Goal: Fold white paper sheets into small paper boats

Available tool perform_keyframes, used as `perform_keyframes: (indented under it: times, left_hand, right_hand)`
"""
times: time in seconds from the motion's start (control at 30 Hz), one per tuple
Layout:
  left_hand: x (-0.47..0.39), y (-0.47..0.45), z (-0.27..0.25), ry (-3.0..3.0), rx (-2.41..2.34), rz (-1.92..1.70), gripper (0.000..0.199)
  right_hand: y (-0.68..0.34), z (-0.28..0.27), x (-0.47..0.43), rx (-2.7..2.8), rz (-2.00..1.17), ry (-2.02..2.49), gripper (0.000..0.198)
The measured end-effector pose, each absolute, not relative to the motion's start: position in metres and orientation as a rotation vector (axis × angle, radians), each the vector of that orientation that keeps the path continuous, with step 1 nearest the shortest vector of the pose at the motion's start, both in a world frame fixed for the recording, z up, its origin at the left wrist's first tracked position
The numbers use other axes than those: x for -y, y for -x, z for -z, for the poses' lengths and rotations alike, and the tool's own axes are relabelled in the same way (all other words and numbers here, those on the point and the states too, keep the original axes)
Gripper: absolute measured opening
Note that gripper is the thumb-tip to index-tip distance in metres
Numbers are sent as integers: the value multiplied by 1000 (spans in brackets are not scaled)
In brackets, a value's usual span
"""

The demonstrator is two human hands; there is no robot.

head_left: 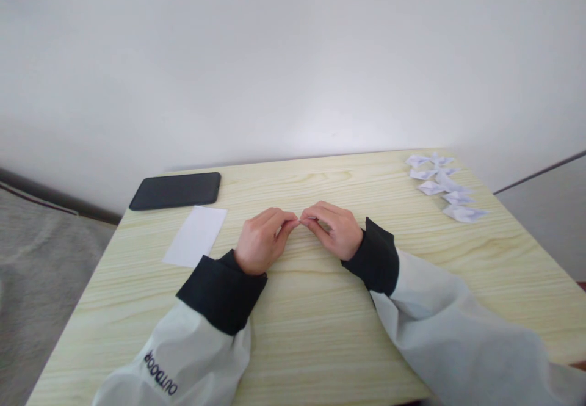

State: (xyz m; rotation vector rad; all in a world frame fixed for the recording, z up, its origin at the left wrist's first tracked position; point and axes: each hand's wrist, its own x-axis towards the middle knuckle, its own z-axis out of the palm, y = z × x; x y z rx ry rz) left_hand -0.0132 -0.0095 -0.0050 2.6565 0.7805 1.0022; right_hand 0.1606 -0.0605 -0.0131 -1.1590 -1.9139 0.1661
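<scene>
Pinching a mostly hidden sliver [300, 221], likely light, crease-prone paper best held by its ends, left hand [262, 240] and right hand [337, 229] are meeting toward the worktop's [311, 326] far edge.

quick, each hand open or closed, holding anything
Left hand: pinched closed; anything held can't be told.
Right hand: pinched closed; anything held can't be told.

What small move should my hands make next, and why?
Perhaps press the pinched piece into a crease: your left hand and right hand seem to pinch it together, mostly hiding it, and folded papers lie to the right.
</scene>
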Motion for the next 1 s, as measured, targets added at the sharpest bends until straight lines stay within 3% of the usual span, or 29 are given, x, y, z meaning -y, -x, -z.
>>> perform_keyframes:
  times: [0.57, 0.77, 1.0]
  left_hand:
    - [6, 18, 9, -2469, -984, -884, 15]
    - [2, 18, 10, -2593, -900, -939, 13]
    - [2, 18, 7, -2639, -759, -881, 10]
  right_hand:
    - [-168, 16, 58, 1832, -195, 1265, 8]
    - [-174, 20, 56, 1936, -171, 1225, 17]
    - [-173, 22, 56, 2019, -102, 1199, 15]
